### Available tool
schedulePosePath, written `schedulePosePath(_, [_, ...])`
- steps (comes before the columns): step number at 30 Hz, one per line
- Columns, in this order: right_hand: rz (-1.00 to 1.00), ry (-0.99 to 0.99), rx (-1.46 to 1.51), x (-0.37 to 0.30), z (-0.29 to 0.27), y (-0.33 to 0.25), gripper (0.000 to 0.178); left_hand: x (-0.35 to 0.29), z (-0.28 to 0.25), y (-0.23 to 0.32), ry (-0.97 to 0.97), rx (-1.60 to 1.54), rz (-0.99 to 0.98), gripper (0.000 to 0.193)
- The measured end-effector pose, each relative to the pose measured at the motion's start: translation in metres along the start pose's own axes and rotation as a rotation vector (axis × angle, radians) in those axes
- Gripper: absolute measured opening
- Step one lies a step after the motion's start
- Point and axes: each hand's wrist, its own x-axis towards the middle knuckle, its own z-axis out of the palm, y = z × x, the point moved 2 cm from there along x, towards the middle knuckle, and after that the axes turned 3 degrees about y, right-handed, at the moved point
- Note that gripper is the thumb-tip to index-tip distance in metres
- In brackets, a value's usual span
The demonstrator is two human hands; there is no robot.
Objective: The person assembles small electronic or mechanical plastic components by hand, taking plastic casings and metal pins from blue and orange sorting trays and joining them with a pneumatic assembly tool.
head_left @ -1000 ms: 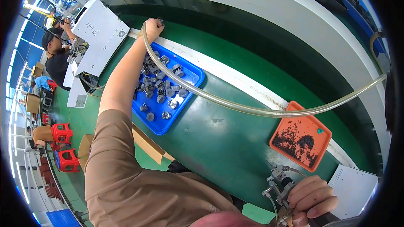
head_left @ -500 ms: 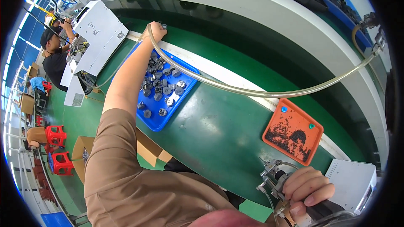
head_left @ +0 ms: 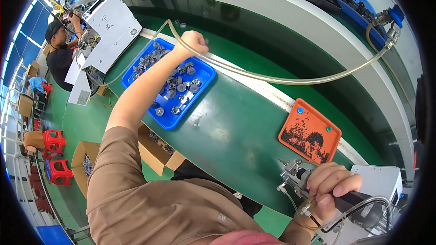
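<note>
My left arm reaches across the blue tray (head_left: 206, 91), which holds many round grey parts (head_left: 181, 88) with metal pieces. Beyond its far rim, my left hand (head_left: 194, 41) is closed at the white ledge, and a small blurred grey part (head_left: 206, 42) shows at its fingertips. Two more grey parts lie on the green belt past the ledge. A clear hose arches over the left wrist. At lower right, my right hand (head_left: 334, 180) is wrapped round a powered screwdriver (head_left: 295, 175) with thin tubes, its tip pointing toward the bench.
An orange tray (head_left: 313, 124) of tiny black screws stands beyond the screwdriver. A white box-shaped machine (head_left: 113, 27) is at the far left, with a co-worker (head_left: 59, 54) behind it. An open carton (head_left: 152, 152) sits below the bench edge. The clear hose (head_left: 281, 80) spans the far side.
My left hand has moved right and back toward me along the ledge. Two grey parts are now uncovered on the belt. The right hand keeps its grip on the screwdriver.
</note>
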Motion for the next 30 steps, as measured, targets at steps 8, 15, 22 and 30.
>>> schedulePosePath(8, [-0.007,-0.06,0.035,0.0,0.001,0.001,0.036,-0.108,0.002,0.129,-0.152,-0.332,0.167,0.015])
schedulePosePath(15, [0.005,-0.158,-0.012,0.0,-0.016,0.003,0.036,-0.201,0.036,0.197,-0.264,-0.316,0.334,0.017])
schedulePosePath(22, [0.035,-0.287,-0.035,0.002,-0.024,0.004,0.025,-0.192,0.038,0.203,-0.244,-0.327,0.562,0.021])
schedulePosePath(30, [0.068,-0.29,-0.086,-0.001,-0.027,0.002,0.024,-0.168,0.062,0.207,-0.56,-0.476,0.687,0.035])
